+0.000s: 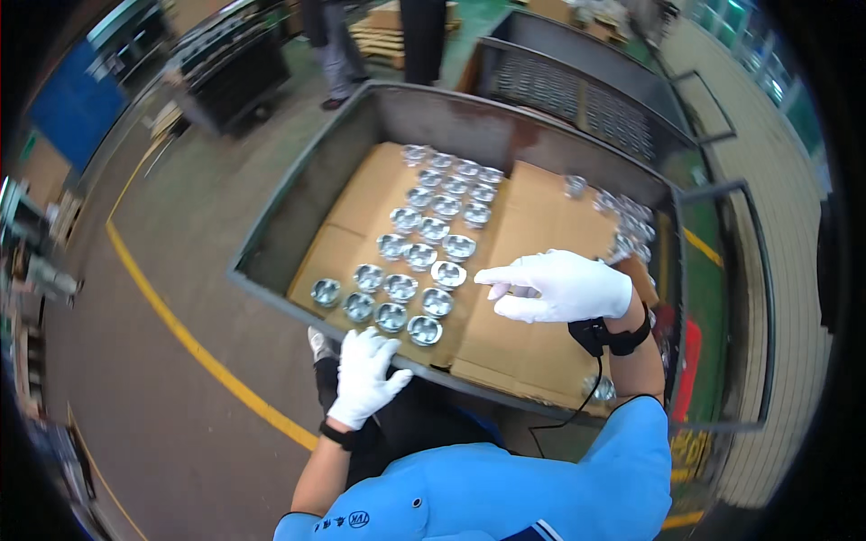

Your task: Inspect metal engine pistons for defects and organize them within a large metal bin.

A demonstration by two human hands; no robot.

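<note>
There it was: I had the right hand (564,286) hanging at three o'clock in view, grip released and empty, thumb parted from fingers, silver pistons (434,231) in rows from its nine to eleven, while the left hand (367,377) lay loose on the metal bin (298,216) at seven. Neat handling, I judged, called for a light pinch on each piston's sides, clear of its neighbours! Cardboard (523,216) lined the bin, a second bin (541,41) stood at one, and a yellow line (183,338) crossed the floor (198,252) at eight.

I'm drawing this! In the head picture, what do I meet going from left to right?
Blue panel → dark cart → left gloved hand → one shiny round metal part → right gloved hand → red object.
</note>
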